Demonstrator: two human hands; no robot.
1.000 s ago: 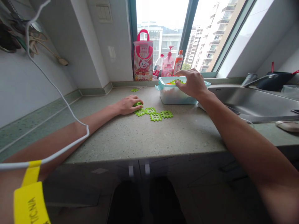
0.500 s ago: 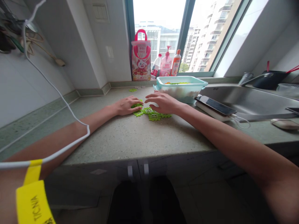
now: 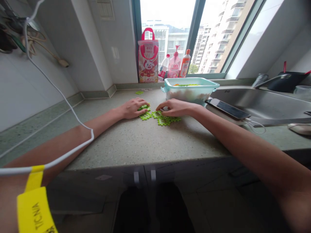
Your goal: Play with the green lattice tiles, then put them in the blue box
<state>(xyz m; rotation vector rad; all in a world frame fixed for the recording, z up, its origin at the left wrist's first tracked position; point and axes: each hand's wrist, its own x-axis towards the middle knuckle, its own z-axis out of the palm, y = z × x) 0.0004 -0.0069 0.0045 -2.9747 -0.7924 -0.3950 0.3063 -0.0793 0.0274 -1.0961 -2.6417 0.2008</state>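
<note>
Speckled grey-green stone forms the countertop (image 3: 145, 142) in front of you, running back to a window sill with apartment blocks beyond the glass. On it, at centre, lie the green interlocking tiles (image 3: 160, 118), joined flat in a short row. Your left hand (image 3: 132, 108) rests palm down on the row's left end, fingers loosely curled over one tile. Your right hand (image 3: 176, 108) lies on the right part, fingertips pinching a tile edge; both forearms stretch out low over the counter. Just behind sits a pale blue container (image 3: 190, 90), with a phone (image 3: 227, 109) beside it at the sink (image 3: 267, 103) edge. A yellow band (image 3: 34, 210) on your left arm reads "TICNIA". A pink bag (image 3: 148, 61) and bottles (image 3: 175, 66) stand on the sill.
</note>
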